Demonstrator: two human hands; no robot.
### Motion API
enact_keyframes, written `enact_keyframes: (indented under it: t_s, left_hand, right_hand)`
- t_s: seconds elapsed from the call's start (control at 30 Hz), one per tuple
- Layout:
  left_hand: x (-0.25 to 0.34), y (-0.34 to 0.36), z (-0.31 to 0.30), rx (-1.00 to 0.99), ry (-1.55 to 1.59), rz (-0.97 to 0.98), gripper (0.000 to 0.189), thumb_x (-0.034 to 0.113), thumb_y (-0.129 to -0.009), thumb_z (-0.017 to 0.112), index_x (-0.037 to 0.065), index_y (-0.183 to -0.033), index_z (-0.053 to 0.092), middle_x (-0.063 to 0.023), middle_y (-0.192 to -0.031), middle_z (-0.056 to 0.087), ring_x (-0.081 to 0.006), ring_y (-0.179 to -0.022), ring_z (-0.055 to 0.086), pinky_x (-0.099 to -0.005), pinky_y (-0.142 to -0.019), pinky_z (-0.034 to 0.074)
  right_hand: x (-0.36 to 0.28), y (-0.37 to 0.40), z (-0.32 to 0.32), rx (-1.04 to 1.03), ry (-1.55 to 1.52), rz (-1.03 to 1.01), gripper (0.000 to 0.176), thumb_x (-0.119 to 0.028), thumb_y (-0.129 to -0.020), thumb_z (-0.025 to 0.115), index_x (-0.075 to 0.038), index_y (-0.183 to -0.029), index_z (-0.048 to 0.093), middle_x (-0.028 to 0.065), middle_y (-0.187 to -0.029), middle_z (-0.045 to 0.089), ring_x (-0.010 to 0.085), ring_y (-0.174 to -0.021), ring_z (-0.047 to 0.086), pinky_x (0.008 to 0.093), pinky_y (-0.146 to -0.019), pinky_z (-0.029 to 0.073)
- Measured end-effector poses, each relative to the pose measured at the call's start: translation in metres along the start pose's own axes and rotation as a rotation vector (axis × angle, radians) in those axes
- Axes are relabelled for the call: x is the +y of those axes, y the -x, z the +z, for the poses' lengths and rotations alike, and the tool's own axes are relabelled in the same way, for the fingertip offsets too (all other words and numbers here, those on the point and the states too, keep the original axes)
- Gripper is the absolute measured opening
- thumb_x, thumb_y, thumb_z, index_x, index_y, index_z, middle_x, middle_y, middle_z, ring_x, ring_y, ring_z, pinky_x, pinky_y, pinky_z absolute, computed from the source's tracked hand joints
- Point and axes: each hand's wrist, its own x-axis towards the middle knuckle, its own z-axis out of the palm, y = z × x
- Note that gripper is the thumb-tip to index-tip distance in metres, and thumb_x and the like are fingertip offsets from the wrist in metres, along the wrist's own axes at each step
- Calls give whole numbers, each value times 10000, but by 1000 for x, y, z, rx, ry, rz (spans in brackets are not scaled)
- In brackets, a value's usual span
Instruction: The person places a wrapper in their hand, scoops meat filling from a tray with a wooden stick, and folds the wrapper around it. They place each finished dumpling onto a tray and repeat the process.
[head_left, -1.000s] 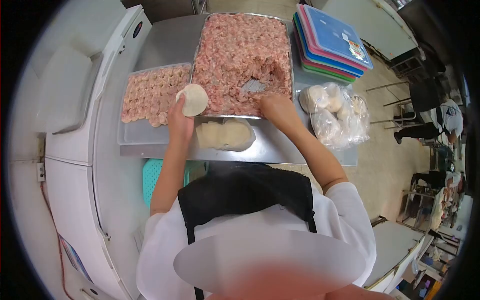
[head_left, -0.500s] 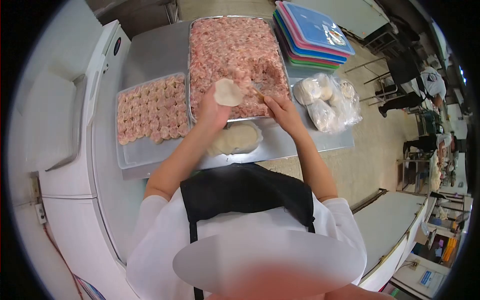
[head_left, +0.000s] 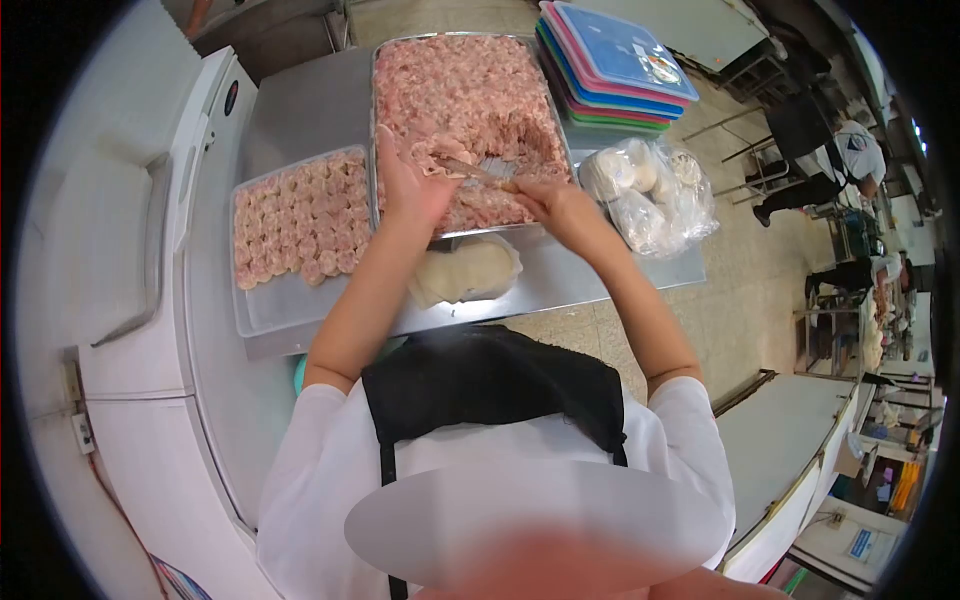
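Note:
My left hand (head_left: pixel 408 190) is over the lower left of a large metal tray of ground meat (head_left: pixel 455 80). It cups a round wrapper, now largely covered by meat filling (head_left: pixel 428 158). The fingers of my right hand (head_left: pixel 560 208) are closed round the handle of a flat spatula (head_left: pixel 478 172), whose blade touches the filling. A stack of pale round wrappers (head_left: pixel 465 270) lies in front of the tray. To the left, a translucent tray (head_left: pixel 285 312) holds rows of filled dumplings (head_left: pixel 300 220).
Stacked coloured lids (head_left: pixel 620 60) stand at the back right, with clear bags of white rounds (head_left: pixel 650 195) nearer me. A white fridge (head_left: pixel 215 300) borders the metal table (head_left: pixel 310 100) on the left. Two people (head_left: pixel 855 160) are far off at the right.
The wrapper in my left hand was bare and now carries meat. That hand has moved left, and the spatula has come from the meat onto the wrapper.

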Motion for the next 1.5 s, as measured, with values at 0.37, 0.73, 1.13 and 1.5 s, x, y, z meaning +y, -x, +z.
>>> enact_keyframes:
  t_s: [0.37, 0.73, 1.13, 1.5]
  left_hand:
    - [-8, -5, -4, -152, 49, 128, 585, 407, -899, 558, 40, -1336, 429, -156, -1304, 509, -350, -1287, 403, -541, -1084, 296]
    - [-13, 23, -1, -509, -1664, 566, 561, 95, -707, 776, 41, -1224, 564, -86, -1227, 596, -211, -1112, 574, -336, -1003, 409]
    - [-46, -5, -40, -171, -1730, 441, 478, 302, -746, 765, 13, -1101, 627, -135, -1076, 649, -219, -966, 606, -311, -857, 461]
    - [-46, 26, -16, -264, -1714, 756, 496, 258, -719, 785, 71, -1138, 596, -84, -1075, 656, -210, -985, 604, -337, -871, 457]
  right_hand:
    - [18, -7, -46, 2, -79, -135, 254, -211, -926, 564, -61, -1114, 646, 86, -736, 601, 234, -677, 604, 365, -586, 470]
    - [38, 7, -79, -376, -553, 8, 345, -264, -957, 549, -37, -1206, 621, -14, -631, 508, 56, -520, 440, 223, -489, 380]
    - [92, 3, -50, -89, -54, -160, 248, -213, -893, 589, -174, -1133, 639, 121, -975, 663, 323, -807, 640, 408, -679, 511]
    - [124, 18, -60, -253, -31, 43, 258, -267, -924, 565, -124, -1106, 679, 153, -913, 687, 275, -826, 651, 351, -720, 497]
